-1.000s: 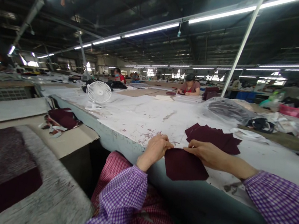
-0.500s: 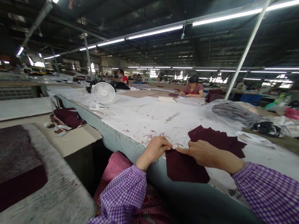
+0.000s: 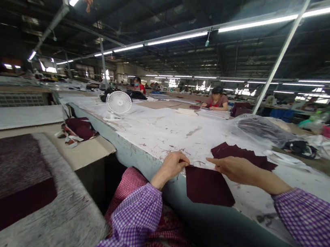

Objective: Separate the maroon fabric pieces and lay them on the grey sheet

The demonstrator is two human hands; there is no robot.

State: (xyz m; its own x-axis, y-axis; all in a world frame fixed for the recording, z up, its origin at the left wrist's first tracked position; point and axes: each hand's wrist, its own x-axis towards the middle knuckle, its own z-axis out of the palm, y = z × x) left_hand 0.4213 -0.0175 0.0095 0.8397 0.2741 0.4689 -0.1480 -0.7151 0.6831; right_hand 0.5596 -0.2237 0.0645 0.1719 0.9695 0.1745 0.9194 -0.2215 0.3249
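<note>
A maroon fabric piece [image 3: 209, 187] with cut corners lies at the table's near edge, its lower part reaching over the edge. My left hand [image 3: 174, 165] is closed in a pinch at the piece's upper left corner. Above the piece's top edge is my right hand [image 3: 234, 168], its index finger stretched out to the left and the other fingers partly hidden. It holds nothing that I can see. Just behind that hand, a fanned stack of maroon fabric pieces [image 3: 234, 151] rests on the white tabletop [image 3: 163, 133].
Loose threads lie near my hands. A small white fan [image 3: 118, 102] stands farther back. To the left, a grey padded board [image 3: 64, 203] carries maroon pieces, with fabric scraps [image 3: 81, 128] on cardboard behind it. Clear plastic [image 3: 259, 126] sits at the right; a co-worker [image 3: 216, 100] leans over the far side.
My right hand has moved right, away from my left hand and off the fabric's top edge. My left hand keeps its pinch at the corner. The view has shifted slightly.
</note>
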